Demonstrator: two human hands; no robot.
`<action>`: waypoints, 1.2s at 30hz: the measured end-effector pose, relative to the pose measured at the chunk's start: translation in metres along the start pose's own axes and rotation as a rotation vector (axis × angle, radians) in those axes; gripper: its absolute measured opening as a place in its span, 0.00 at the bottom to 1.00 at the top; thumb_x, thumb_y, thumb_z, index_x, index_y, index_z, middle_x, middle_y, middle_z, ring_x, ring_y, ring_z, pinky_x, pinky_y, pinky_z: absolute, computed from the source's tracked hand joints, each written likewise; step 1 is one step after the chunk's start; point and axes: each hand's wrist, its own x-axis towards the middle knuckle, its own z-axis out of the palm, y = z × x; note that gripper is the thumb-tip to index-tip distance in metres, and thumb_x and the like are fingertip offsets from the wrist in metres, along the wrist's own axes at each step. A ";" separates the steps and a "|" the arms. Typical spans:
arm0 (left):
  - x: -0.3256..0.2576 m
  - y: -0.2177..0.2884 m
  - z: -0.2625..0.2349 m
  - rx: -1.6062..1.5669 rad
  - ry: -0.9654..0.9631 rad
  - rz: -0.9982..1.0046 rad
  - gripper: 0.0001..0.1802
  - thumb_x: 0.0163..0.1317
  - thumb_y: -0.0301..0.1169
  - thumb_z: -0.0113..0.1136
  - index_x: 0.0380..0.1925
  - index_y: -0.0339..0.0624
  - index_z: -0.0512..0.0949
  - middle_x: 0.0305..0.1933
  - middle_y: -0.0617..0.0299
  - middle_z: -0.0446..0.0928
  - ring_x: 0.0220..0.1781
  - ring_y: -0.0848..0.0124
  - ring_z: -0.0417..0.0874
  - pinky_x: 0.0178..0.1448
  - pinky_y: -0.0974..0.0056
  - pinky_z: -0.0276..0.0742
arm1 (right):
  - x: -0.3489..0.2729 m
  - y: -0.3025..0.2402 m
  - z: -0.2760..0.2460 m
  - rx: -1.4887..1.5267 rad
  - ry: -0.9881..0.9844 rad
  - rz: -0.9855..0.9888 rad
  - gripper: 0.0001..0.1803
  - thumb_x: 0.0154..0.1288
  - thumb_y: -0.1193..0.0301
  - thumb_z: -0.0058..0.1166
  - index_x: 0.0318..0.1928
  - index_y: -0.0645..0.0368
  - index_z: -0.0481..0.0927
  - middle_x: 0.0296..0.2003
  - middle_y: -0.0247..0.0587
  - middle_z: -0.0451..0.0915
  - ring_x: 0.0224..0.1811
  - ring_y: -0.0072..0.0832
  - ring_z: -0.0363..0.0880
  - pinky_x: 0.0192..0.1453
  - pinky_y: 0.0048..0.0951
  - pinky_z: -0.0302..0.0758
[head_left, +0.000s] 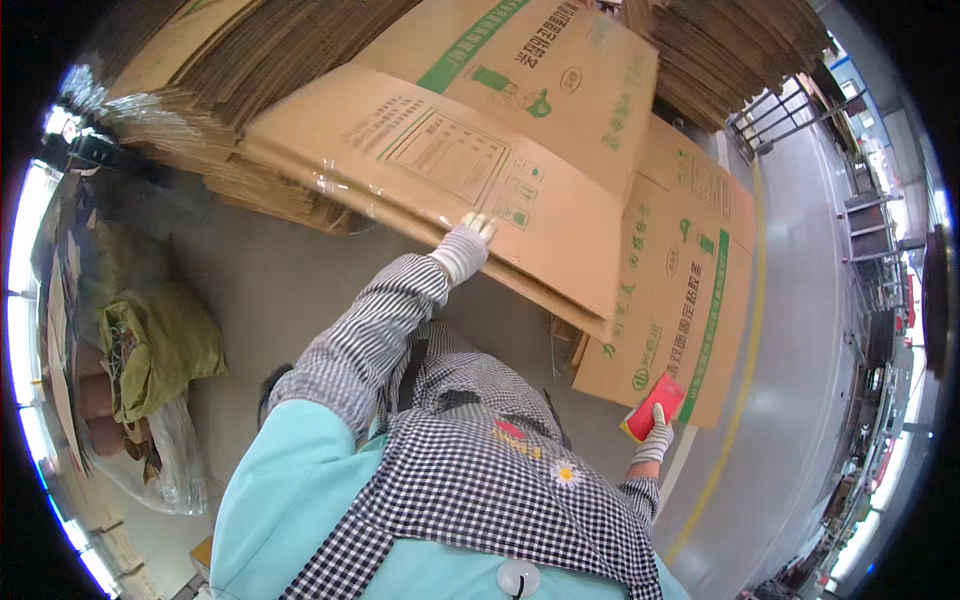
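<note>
A flattened cardboard carton (560,235) with green printing lies in front of me, several layers thick at its near edge. My left hand (466,247), in a white glove, is at that near edge with its fingers over the top and the board between fingers and thumb; the thumb is hidden underneath. Low on the right, my right hand (655,438), also gloved, grips a red object (662,396) with a yellow edge. Its kind I cannot make out. Close behind it a second flat carton (690,270) leans at a slant.
Tall stacks of flattened cardboard (290,50) stand at the far left, with another stack (740,50) at the far right. A green sack (165,340) and a clear plastic bag (178,465) are on the floor at left. A yellow floor line (748,370) runs along the right aisle.
</note>
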 end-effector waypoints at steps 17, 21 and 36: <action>0.033 0.041 0.085 -0.516 -0.432 -0.083 0.36 0.52 0.50 0.62 0.58 0.40 0.72 0.70 0.46 0.62 0.73 0.56 0.60 0.75 0.45 0.49 | -0.061 -0.087 0.135 0.029 -0.237 0.082 0.30 0.62 0.62 0.63 0.60 0.62 0.73 0.50 0.41 0.80 0.50 0.32 0.80 0.57 0.34 0.76; 0.022 0.057 0.171 -0.511 0.116 0.067 0.34 0.53 0.53 0.59 0.55 0.43 0.73 0.61 0.50 0.70 0.66 0.56 0.67 0.69 0.47 0.58 | -0.061 -0.138 0.240 0.009 -0.463 0.019 0.31 0.62 0.61 0.62 0.61 0.64 0.71 0.50 0.40 0.79 0.52 0.32 0.79 0.60 0.34 0.74; 0.009 -0.376 0.091 -0.968 0.597 -1.382 0.30 0.67 0.50 0.54 0.53 0.32 0.76 0.53 0.47 0.78 0.54 0.60 0.77 0.63 0.52 0.71 | -0.033 -0.244 0.618 -0.030 -1.056 0.421 0.33 0.57 0.63 0.65 0.59 0.67 0.72 0.51 0.41 0.80 0.52 0.33 0.79 0.59 0.34 0.74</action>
